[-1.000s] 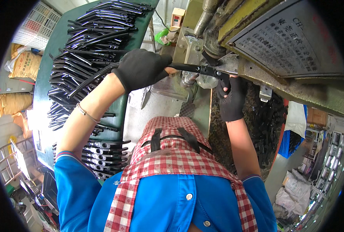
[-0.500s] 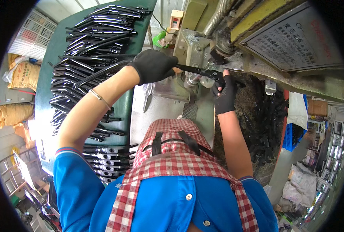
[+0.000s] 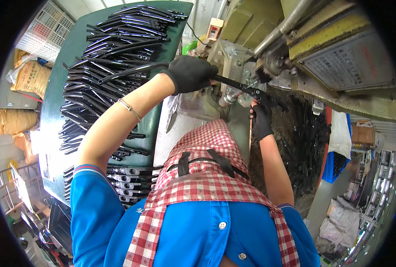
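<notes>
My left hand, in a black glove, is closed around a long black metal rod. The rod slants toward the press, and its wider jointed end lies beside a metal fixture. My right hand, in a black glove with bare fingertips, sits just below that end with its fingers curled. One fingertip is close to the fitting; whether it touches is unclear. What the curled fingers hold, if anything, is hidden. Behind my left hand, another black rod stretches over the pile.
A green table on the left carries stacked black rods and flat-ended pieces. The machine overhangs the right. Dark parts lie in a heap at right, near a blue crate. A clear tray sits before me.
My right hand has shifted down from the jointed end of the rod. My left hand still grips the rod, which now tilts slightly more downward to the right. The whole view has shifted a little.
</notes>
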Demonstrator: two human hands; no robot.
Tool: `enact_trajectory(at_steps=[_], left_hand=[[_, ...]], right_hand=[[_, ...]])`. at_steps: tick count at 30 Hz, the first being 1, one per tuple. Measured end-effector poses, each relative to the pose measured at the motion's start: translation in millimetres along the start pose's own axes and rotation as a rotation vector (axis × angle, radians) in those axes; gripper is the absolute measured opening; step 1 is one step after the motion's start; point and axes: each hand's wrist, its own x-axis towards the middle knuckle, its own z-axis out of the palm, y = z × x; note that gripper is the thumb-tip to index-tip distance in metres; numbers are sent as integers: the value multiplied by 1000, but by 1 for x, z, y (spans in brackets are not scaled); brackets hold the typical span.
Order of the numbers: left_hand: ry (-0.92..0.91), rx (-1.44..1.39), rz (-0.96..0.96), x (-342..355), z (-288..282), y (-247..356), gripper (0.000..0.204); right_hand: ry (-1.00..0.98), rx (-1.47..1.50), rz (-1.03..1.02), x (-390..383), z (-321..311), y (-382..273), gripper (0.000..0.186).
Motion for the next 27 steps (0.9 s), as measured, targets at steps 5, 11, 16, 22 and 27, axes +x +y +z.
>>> enact_trajectory(at_steps=[5, 11, 16, 22, 27], left_hand=[[-15, 7, -11, -6, -3, -4, 32], [164, -77, 86, 4, 5, 11, 33], [93, -153, -19, -15, -12, 34, 25], [-337, -355, -379, -196, -12, 9, 25], [-559, -250, -788, -343, 14, 2, 25]], right_hand=[[-11, -226, 13, 36, -1, 2, 13], [-11, -1136, -330, 99, -17, 41, 26], [-140, -1520, -289, 95, 26, 2, 29], [-179, -1408, -291, 101, 16, 15, 33], [-131, -1240, -366, 113, -8, 31, 33]])
